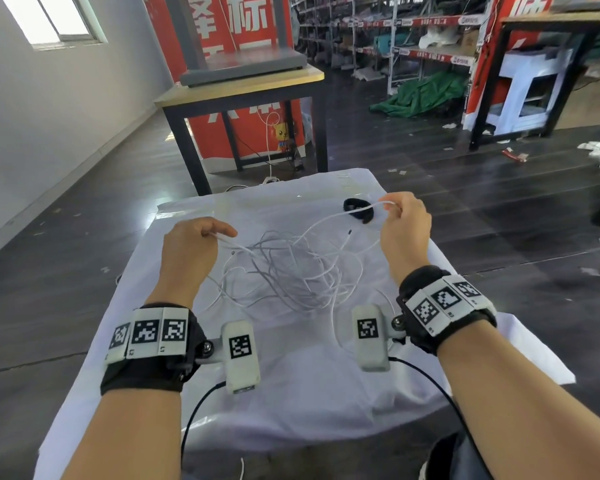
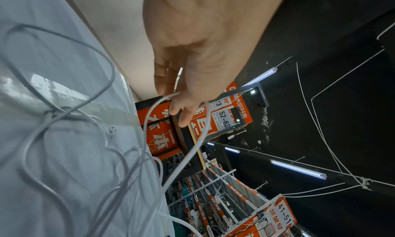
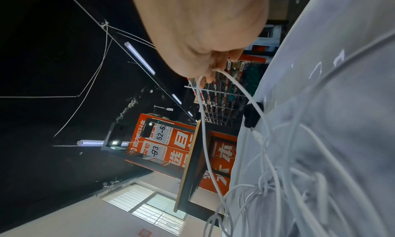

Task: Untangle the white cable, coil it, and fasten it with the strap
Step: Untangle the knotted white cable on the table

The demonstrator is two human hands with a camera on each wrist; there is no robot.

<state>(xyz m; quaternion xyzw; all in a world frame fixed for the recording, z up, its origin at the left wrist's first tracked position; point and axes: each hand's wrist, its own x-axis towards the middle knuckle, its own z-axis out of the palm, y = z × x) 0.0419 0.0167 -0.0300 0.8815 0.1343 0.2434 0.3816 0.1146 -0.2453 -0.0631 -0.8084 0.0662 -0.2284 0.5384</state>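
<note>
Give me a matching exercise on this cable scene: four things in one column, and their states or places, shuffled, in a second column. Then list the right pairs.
Things
1. left hand
2. right hand
3. black strap
4. tangle of white cable

States or places
A. lies untouched at the far side of the white cloth
B. lifts a cable loop in front of the strap
C. heaped on the cloth between the hands
D. pinches a strand at the heap's left edge

Pairs: 1-D, 2-B, 3-A, 4-C

White cable (image 1: 284, 268): smooth, slightly glossy plastic sheath. Table cover (image 1: 309, 393): thin matt white cloth, creased; a shiny patch at far left was prob. clear tape. Strap (image 1: 358, 210), far right: black, matt, looked like fabric.
</note>
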